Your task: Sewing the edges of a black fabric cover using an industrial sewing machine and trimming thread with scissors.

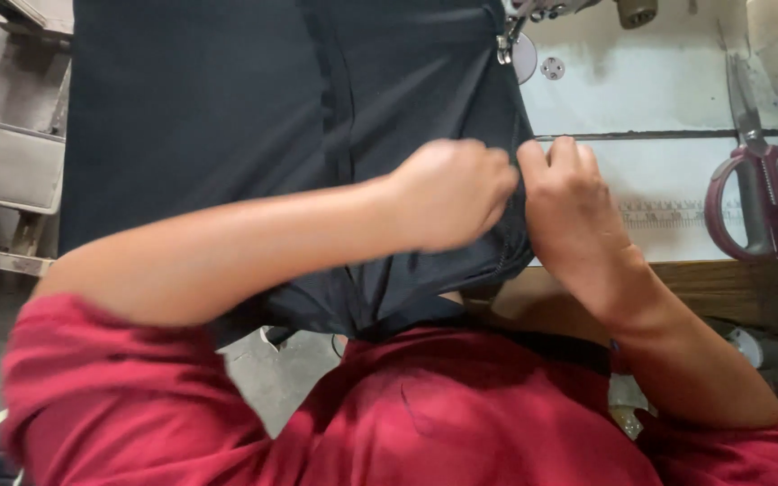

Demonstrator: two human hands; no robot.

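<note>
- Your left hand (450,193) is curled into a loose fist on the right edge of the black, thin, smooth fabric garment (227,108); its grip is closed on a fold of that cloth.
- Your right hand (569,207) sits just beside the left one, touching it at the knuckles, its fingers bent down and pinching the same edge of the garment.
- The garment is draped over the left and middle part of the bench, runs up towards the sewing machine, and hangs off the near edge onto your lap, against your red short-sleeved shirt (461,414).
- A raised seam or band runs lengthwise down the cloth, left of your hands.
- The pale, off-white sewing bench (659,99) looks worn and smudged; a dark groove crosses it from side to side just beyond your right hand, and a faded printed ruler strip (668,214) lies along it near the front.
- The front edge of the bench is bare brown wood (722,279).
- The metal presser foot and needle area of the sewing machine (508,40) stand at the top edge of the garment, with a round metal plate beside them.
- A pair of large scissors with maroon handles (761,184) lies on the bench, well to the right of your hands, blades pointing away from you.
- To your left, beyond the cloth, a grey concrete floor and a flat grey square panel (18,168) show.
</note>
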